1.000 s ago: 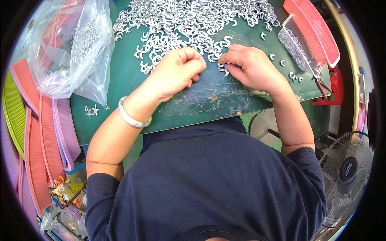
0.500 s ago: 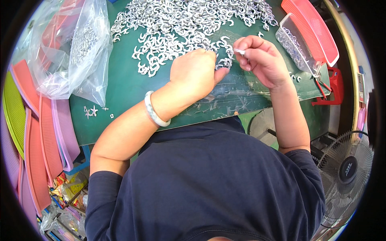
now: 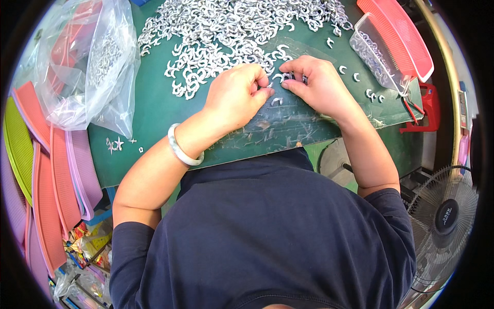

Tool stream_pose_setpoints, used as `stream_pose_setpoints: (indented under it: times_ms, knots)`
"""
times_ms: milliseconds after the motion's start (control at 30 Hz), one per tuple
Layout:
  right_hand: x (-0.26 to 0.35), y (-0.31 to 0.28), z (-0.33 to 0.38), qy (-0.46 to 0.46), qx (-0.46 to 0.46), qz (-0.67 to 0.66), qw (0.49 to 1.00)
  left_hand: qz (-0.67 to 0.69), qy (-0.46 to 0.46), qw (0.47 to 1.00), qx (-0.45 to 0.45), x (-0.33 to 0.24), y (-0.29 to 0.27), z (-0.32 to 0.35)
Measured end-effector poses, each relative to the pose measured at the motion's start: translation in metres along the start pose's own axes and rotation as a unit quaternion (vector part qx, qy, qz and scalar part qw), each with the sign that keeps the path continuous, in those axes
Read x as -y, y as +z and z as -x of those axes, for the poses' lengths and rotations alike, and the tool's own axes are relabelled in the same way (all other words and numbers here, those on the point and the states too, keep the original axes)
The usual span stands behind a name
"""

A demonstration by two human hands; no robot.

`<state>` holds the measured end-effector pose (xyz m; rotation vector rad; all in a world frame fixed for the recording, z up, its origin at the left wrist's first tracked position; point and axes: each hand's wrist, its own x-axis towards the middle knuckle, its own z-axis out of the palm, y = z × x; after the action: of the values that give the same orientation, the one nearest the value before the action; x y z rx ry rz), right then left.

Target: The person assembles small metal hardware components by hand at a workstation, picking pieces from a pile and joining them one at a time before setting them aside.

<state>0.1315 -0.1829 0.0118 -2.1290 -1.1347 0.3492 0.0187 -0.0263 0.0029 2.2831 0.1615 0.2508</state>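
A large heap of small white-and-grey crescent-shaped pieces (image 3: 226,31) spreads over the green table (image 3: 170,123). My left hand (image 3: 237,95), a pale bangle (image 3: 181,147) on its wrist, is closed in a pinch at the heap's near edge; what its fingertips hold is too small to make out. Just right of it, my right hand (image 3: 324,87) has thumb and forefinger around a crescent piece (image 3: 281,77). Darker bits show under its curled fingers, partly hidden. One loose crescent (image 3: 277,101) lies on the table between the hands.
A clear plastic bag (image 3: 110,67) of small pieces stands at the left, near several star-shaped bits (image 3: 119,143). On the right are a clear tub (image 3: 378,64), a pink basket (image 3: 399,36), red-handled pliers (image 3: 410,109) and a fan (image 3: 445,216). Coloured baskets (image 3: 49,206) are stacked at left.
My right hand has come down and left from its raised pinch to the table beside my left hand. The left hand has shifted slightly left. More loose crescents show on the right of the table.
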Motion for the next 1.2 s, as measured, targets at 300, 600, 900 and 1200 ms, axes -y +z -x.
stream_pose_setpoints:
  times_ms: [300, 600, 900, 1200]
  knots:
    - [0.000, 0.001, 0.001, -0.016, -0.005, -0.045, 0.999, 0.034, 0.045, 0.998, -0.014, 0.004, -0.008, 0.004]
    - [-0.005, -0.004, 0.004, -0.017, -0.011, -0.078, 0.997, 0.265, -0.044, 0.962, 0.041, 0.015, -0.011, 0.000]
    - [-0.004, -0.013, 0.008, -0.013, -0.012, -0.020, 1.000, 0.311, -0.148, 0.934, 0.097, 0.002, -0.019, -0.008]
    - [-0.014, -0.007, 0.007, -0.042, -0.011, -0.087, 0.995, 0.044, 0.003, 0.995, 0.085, -0.004, -0.009, -0.020]
